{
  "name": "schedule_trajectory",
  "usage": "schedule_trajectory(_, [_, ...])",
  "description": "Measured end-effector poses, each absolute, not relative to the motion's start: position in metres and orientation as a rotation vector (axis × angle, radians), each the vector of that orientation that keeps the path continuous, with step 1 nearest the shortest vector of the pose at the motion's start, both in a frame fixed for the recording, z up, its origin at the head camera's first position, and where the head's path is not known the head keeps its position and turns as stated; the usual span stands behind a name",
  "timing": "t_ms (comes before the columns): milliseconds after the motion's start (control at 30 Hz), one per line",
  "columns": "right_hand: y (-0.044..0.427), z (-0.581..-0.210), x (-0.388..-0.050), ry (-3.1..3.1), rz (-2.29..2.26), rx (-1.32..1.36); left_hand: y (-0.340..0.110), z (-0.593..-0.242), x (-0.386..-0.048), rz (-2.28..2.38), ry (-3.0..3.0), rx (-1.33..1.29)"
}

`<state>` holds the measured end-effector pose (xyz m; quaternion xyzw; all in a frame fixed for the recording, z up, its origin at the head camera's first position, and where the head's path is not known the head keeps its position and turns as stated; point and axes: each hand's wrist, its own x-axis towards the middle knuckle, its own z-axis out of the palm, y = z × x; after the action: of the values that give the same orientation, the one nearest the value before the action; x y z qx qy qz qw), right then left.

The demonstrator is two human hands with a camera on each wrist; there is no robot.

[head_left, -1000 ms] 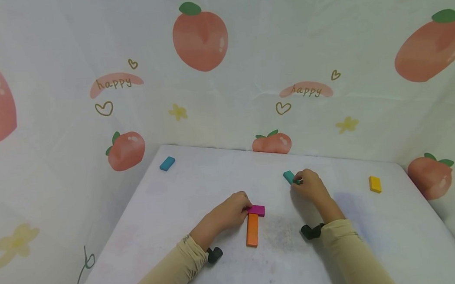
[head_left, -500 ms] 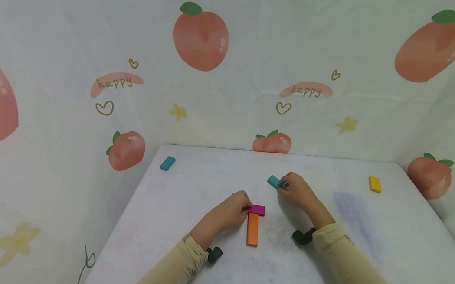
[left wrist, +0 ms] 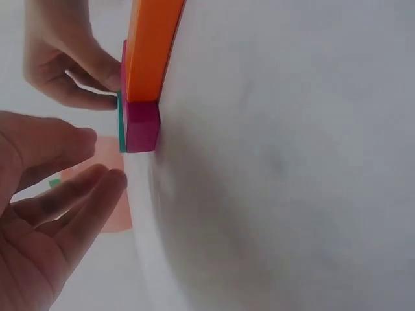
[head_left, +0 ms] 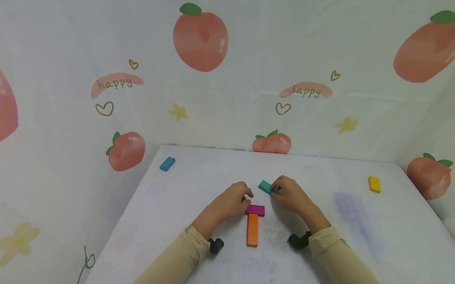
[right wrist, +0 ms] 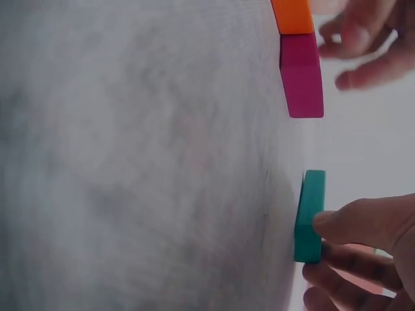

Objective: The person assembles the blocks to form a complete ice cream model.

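My right hand [head_left: 293, 195] pinches one end of a teal block [head_left: 265, 186] between thumb and fingers; the right wrist view shows the thumb on the teal block [right wrist: 310, 217]. My left hand [head_left: 231, 201] has its thumb and fingers spread apart with nothing between them, just left of a magenta block [head_left: 257, 210]. That block lies crosswise against the far end of an orange block [head_left: 252, 231], like a T. In the left wrist view the left fingers [left wrist: 97, 194] stand clear of the magenta block [left wrist: 142, 127].
A blue block [head_left: 168, 164] lies at the table's far left corner, a yellow block [head_left: 375, 184] toward the right edge. Behind the white table [head_left: 321, 271] hangs a cloth [head_left: 240, 93] printed with peaches.
My right hand has brought the teal block leftward, closer to the magenta one. My left hand has let go of the magenta block, moved slightly away from me and spread its fingers.
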<state>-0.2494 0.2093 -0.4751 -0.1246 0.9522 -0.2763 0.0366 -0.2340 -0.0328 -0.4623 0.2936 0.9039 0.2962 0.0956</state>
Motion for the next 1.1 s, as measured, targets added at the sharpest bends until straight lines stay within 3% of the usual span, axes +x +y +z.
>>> schedule_trajectory(433, [0.205, -0.475, -0.247, 2.909, -0.869, -0.533, -0.010, -0.469, -0.271, 0.805, 2.737, 0.951])
schedule_trajectory(1100, [0.201, -0.474, -0.246, 2.875, -0.879, -0.685, -0.008, -0.474, -0.277, 0.832, 2.706, 0.985])
